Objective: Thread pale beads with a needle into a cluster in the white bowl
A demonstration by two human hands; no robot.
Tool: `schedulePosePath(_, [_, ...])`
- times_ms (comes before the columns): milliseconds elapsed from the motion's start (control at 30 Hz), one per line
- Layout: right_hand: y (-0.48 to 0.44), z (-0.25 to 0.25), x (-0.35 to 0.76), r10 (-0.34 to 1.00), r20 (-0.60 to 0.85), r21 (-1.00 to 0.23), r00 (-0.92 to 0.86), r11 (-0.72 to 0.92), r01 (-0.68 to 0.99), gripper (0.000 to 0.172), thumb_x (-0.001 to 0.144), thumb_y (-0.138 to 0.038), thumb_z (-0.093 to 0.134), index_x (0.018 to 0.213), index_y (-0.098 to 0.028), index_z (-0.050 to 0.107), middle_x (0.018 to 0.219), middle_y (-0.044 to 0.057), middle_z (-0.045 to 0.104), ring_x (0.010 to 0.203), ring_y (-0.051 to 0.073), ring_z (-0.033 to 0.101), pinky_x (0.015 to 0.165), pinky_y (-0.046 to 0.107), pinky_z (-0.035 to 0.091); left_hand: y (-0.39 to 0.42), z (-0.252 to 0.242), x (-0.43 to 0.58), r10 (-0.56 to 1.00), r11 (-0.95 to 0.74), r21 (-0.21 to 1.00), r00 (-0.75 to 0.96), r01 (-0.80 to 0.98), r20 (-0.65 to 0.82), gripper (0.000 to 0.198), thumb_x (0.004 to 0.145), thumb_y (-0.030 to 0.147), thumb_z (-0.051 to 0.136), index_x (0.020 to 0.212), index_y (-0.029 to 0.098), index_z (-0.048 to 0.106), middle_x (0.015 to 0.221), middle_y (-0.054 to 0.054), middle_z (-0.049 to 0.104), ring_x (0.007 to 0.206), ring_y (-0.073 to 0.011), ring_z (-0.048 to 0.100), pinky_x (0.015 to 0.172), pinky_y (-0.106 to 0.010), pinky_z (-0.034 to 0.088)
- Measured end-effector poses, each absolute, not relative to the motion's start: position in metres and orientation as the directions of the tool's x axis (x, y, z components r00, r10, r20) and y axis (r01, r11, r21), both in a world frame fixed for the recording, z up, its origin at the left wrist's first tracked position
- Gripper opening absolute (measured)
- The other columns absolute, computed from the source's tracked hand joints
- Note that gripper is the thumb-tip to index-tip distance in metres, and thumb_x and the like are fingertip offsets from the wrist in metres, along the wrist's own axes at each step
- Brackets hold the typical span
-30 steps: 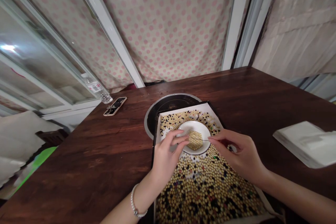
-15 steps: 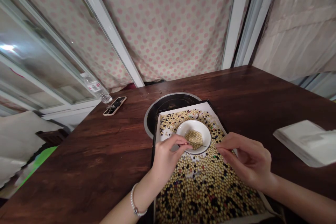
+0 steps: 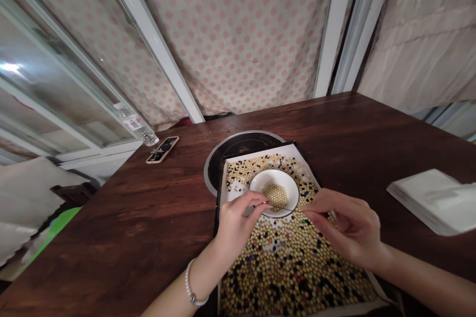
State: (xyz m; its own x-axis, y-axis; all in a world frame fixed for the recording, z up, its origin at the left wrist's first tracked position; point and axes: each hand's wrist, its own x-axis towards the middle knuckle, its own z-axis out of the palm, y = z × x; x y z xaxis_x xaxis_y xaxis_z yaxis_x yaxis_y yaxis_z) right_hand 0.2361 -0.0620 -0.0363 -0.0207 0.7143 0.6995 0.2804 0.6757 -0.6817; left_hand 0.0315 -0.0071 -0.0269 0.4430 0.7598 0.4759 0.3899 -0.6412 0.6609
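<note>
A thin dark string [image 3: 285,208] runs between my two hands, over the near rim of a white bowl [image 3: 256,182]. My left hand [image 3: 238,215] pinches its left end with thumb and forefinger; a tiny pale thing, perhaps a bead, shows at the fingertips. On the other end, my right hand [image 3: 347,223] is closed in a pinch, just right of the bowl. Pale yellow beads [image 3: 275,193] lie in the bowl. Around it, a shallow tray [image 3: 295,151] with a white lining holds many loose beads [image 3: 293,267], mostly yellow and black.
The tray partly covers a round dark plate [image 3: 223,153] set in the brown wooden table [image 3: 156,218]. A phone [image 3: 162,150] and a clear plastic bottle [image 3: 137,126] are at the back left. At the right lies a white packet [image 3: 431,200], resembling tissues.
My right hand has shifted slightly left, closer to my left hand, and the string between them looks a bit shorter. My left hand stays nearly in place.
</note>
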Motion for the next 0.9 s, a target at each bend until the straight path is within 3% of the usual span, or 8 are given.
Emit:
schedulePosePath(600, [-0.0615,-0.0370,0.2347,0.726,0.686,-0.685,-0.048,0.666,0.294,0.022,0.075,-0.004,0.059,0.088,-0.022,0.064,0.073,0.003,0.066,0.062,0.013,0.059,0.054,0.027,0.046,-0.0068,-0.0280,0.0312,0.755,-0.640,0.663,0.481,0.388,0.446,0.007,0.084,0.018,0.057,0.090,0.019,0.056,0.090,-0.003,0.071,0.081,-0.0141,0.069,0.070,-0.022,0.059])
schedulePosePath(733, [-0.0615,-0.0374,0.2344,0.746,0.662,-0.702,-0.066,0.649,0.295,0.019,0.076,-0.006,0.059,0.086,-0.021,0.063,0.071,0.002,0.065,0.059,0.013,0.057,0.053,0.027,0.046,-0.0053,-0.0272,0.0289,0.706,-0.704,0.568,0.511,0.428,0.491,0.005,0.082,0.020,0.060,0.087,0.021,0.062,0.088,-0.001,0.071,0.080,-0.0152,0.069,0.071,-0.027,0.058])
schedulePosePath(900, [-0.0605,-0.0388,0.2342,0.757,0.649,-0.711,-0.081,0.640,0.290,0.017,0.076,-0.007,0.060,0.085,-0.021,0.064,0.071,0.002,0.065,0.060,0.012,0.057,0.054,0.027,0.047,-0.0027,-0.0243,0.0267,0.549,-0.836,0.389,0.610,0.388,0.571,0.012,0.083,0.017,0.060,0.092,0.023,0.066,0.099,-0.001,0.070,0.096,-0.0177,0.064,0.086,-0.035,0.051])
